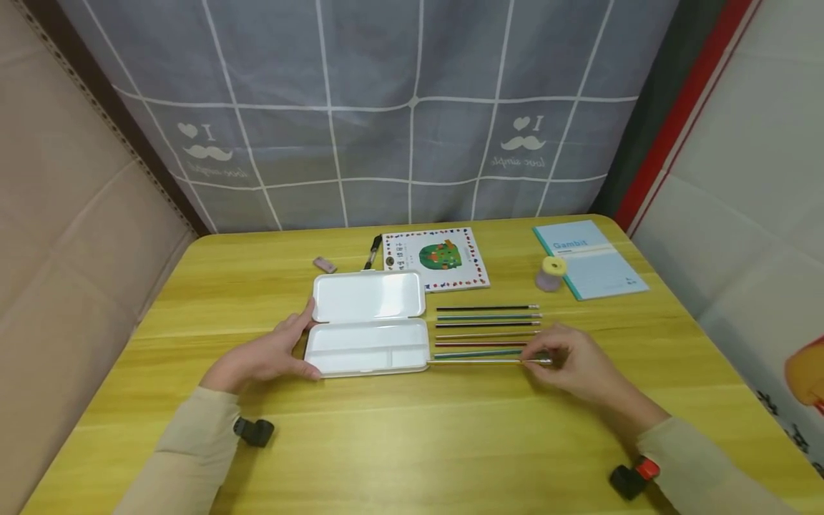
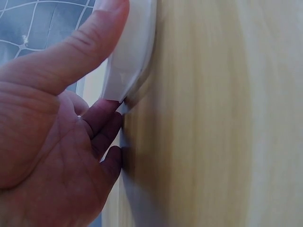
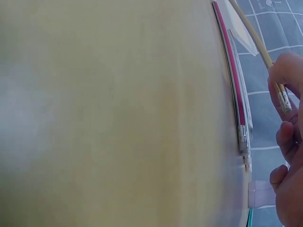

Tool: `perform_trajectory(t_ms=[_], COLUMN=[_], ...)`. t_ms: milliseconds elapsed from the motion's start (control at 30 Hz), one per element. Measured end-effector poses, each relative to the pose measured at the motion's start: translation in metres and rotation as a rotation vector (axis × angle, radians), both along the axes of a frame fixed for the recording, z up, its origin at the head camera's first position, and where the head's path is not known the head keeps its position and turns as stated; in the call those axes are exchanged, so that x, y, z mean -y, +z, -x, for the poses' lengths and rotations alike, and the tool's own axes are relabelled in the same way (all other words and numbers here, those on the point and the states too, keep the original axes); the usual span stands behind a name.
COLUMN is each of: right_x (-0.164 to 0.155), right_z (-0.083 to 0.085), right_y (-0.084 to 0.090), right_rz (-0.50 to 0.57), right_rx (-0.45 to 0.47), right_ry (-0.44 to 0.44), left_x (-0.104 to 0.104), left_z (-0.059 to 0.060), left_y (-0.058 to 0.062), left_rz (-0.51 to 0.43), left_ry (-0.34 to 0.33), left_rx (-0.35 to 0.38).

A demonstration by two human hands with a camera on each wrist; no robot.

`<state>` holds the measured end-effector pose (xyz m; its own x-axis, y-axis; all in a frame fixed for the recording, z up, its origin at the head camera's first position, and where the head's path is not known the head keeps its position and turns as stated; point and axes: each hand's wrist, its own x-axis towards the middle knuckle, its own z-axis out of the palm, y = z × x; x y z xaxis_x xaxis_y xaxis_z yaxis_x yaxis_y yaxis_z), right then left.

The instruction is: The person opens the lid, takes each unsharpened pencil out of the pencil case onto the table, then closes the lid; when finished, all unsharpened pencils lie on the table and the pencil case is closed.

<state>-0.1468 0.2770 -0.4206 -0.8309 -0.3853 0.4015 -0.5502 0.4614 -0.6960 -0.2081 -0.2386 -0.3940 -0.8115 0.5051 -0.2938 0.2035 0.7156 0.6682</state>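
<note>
A white pencil case [image 1: 350,361] lies unfolded on the table, its lid [image 1: 368,297] laid back. My left hand [image 1: 267,357] holds the case's left end, thumb at the front edge and fingers behind. In the left wrist view the thumb lies along the white case [image 2: 135,42] and fingertips touch its corner. My right hand [image 1: 576,361] pinches a yellowish pencil [image 1: 473,362] near its eraser end; its other end reaches the case's front right corner. Two silver pencil ends [image 3: 285,101] show in that grasp in the right wrist view. A green pencil [image 1: 479,353] lies just behind.
Several more pencils [image 1: 483,325] lie in parallel rows right of the case. Behind are a picture booklet [image 1: 412,275], a dark strap-like item [image 1: 373,250] and a pinkish eraser [image 1: 325,265]. A yellow-lidded small container [image 1: 550,275] stands beside a light-blue notebook [image 1: 599,268].
</note>
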Motion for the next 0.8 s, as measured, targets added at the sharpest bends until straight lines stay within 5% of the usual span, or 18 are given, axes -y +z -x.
perform_trajectory(t_ms=[300, 600, 800], right_x=[-0.0044, -0.0068, -0.0075], right_z=[0.0026, 0.0064, 0.0012], right_y=[-0.006, -0.0083, -0.0047], right_rz=[-0.081, -0.308, -0.367], right_rx=[0.044, -0.166, -0.193], right_ry=[0.012, -0.006, -0.032], left_x=[0.0067, 0.0093, 0.0044], left_z=[0.0024, 0.0014, 0.0007], left_y=[-0.0045, -0.0041, -0.0002], left_rz=[-0.008, -0.009, -0.006], left_ry=[-0.03, -0.035, -0.038], left_rx=[-0.016, -0.033, -0.025])
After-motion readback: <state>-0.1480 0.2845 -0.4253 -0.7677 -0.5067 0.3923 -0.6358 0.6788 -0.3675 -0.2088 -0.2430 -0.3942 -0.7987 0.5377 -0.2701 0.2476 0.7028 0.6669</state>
